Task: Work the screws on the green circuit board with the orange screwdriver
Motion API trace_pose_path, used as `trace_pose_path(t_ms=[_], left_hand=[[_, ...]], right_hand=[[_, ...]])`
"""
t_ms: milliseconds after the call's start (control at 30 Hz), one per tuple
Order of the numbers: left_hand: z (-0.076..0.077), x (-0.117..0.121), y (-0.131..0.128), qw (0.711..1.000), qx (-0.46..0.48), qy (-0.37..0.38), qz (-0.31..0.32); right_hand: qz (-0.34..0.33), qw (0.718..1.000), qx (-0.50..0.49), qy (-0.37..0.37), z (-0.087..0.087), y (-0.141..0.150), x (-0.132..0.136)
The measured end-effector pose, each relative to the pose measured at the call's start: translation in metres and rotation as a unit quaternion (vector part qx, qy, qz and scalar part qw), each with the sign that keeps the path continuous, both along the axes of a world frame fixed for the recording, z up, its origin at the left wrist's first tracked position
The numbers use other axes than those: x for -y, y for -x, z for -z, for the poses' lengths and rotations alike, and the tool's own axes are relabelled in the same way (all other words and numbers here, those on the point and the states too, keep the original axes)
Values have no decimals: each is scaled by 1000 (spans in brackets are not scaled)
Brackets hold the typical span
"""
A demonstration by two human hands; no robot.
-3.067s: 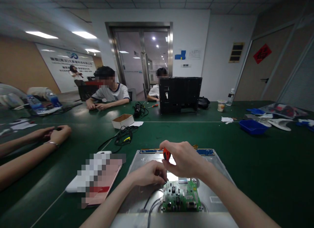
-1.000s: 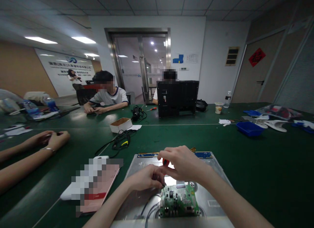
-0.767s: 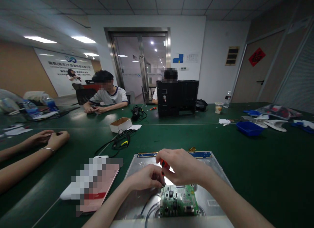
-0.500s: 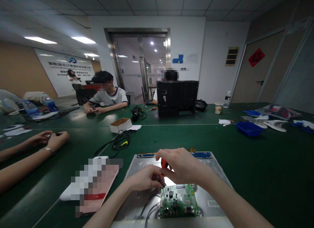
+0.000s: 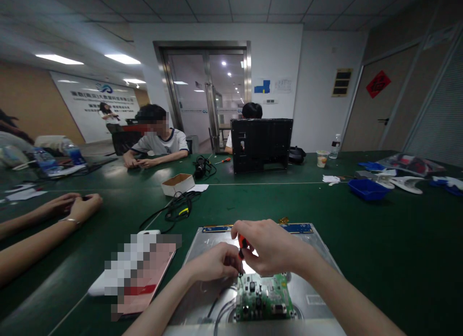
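Note:
A silver metal panel (image 5: 318,273) lies flat on the green table in front of me, with a green circuit board (image 5: 262,297) on its near half. My right hand (image 5: 269,246) is closed round the red-and-black handle of a small screwdriver (image 5: 241,245), held upright over the board's top-left corner. My left hand (image 5: 215,262) is pinched beside the screwdriver's shaft, fingertips close to the tip at the board's corner. Black cables (image 5: 220,304) run from the board toward me.
A pink-and-white flat object (image 5: 135,273) lies left of the panel. Beyond are a black cable bundle (image 5: 179,205), a small cardboard box (image 5: 178,184), a black monitor back (image 5: 262,144) and a blue tray (image 5: 367,189). Another person's forearms (image 5: 47,225) rest at the left; other people sit across the table.
Both hands stay at the board's top-left corner. My right hand's fingers shift slightly round the screwdriver handle, a small turning motion. The view has dipped a little since the earliest frame.

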State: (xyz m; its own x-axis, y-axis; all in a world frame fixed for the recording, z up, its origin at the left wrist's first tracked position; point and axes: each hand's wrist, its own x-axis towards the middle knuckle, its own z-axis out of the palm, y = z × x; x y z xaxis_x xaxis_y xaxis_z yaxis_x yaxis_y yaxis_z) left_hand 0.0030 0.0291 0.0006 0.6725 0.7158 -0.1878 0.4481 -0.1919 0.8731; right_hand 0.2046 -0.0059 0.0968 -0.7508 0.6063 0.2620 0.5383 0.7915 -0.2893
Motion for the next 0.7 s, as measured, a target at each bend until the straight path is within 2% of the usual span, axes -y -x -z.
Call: trace_pose_path(t_ms=[133, 367, 700], left_hand=[[-1, 0, 0, 1000, -7, -1, 0], [-3, -1, 0, 999, -27, -28, 14], [5, -4, 2, 999, -20, -31, 14]], right_hand=[[13, 1000, 6, -15, 1, 2, 0], [53, 995, 33, -83, 4, 5, -4], [11, 999, 11, -38, 2, -1, -1]])
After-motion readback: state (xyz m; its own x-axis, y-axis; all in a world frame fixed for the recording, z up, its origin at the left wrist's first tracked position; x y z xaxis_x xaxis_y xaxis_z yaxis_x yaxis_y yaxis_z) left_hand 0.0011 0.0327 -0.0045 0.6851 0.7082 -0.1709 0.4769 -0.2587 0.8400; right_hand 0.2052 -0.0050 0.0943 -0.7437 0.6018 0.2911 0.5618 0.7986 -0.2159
